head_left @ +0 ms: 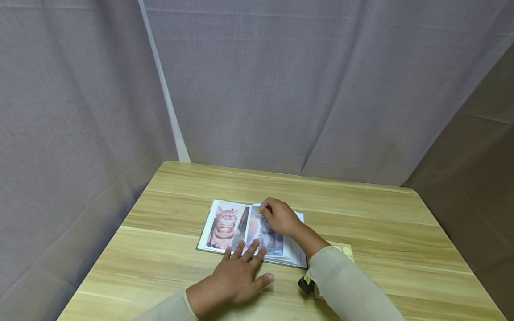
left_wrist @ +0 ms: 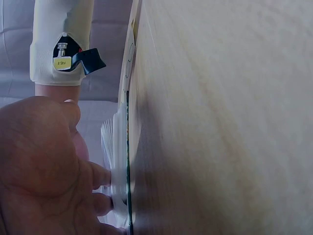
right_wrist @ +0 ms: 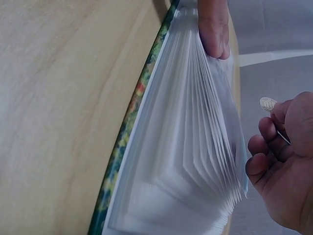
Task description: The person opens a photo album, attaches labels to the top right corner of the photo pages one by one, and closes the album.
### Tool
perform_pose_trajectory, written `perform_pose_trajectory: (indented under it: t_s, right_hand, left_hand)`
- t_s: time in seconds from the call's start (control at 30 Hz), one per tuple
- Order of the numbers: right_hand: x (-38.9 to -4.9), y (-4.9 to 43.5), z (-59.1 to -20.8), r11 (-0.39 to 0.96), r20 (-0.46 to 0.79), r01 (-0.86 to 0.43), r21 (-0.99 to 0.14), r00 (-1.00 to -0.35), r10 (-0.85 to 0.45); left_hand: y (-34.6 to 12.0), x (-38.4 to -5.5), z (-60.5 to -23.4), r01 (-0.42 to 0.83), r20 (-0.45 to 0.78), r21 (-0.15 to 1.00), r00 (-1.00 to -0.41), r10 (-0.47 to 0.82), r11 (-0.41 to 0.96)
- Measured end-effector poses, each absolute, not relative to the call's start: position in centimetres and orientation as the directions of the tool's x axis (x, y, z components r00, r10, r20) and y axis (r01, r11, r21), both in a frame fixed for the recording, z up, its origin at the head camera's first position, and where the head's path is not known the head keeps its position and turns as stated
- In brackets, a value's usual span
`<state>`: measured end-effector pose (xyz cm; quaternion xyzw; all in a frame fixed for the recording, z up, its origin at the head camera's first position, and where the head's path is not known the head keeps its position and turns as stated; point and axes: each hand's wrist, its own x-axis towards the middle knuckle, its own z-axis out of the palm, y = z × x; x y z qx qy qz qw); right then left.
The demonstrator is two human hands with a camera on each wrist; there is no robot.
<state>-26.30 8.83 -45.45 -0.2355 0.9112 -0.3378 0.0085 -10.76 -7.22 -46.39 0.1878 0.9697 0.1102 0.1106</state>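
A photo album [head_left: 202,236] lies spread on the table, with a picture of an orange cat [head_left: 223,229] on its left page and a bluish cat picture [head_left: 253,232] on its right page. My right hand [head_left: 281,217] pinches a small round gold sticker [right_wrist: 267,104] between thumb and finger, above the top of the right-hand picture. The sticker's face carries fine print too small to read. My left hand [head_left: 240,274] has its fingers spread, and their tips rest on the album's lower edge near the fold. The right hand covers part of the bluish picture.
A sheet with round pale-yellow stickers [head_left: 346,251] lies right of the album, partly hidden under the right forearm. A small black device [head_left: 306,284] sits at the right sleeve. Grey curtains [head_left: 257,89] hang behind the wooden table [head_left: 160,267].
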Motion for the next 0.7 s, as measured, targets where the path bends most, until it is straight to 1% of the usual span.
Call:
perform_pose_trajectory:
  t_s: [0.7]
  right_hand:
    - [-26.99, 7.85, -45.57, 0.680, 0.132, -0.437, -0.589, -0.882, -0.453]
  left_hand:
    - [-7.25, -10.68, -46.23, 0.340, -0.170, 0.260, -0.905, 0.389, 0.904]
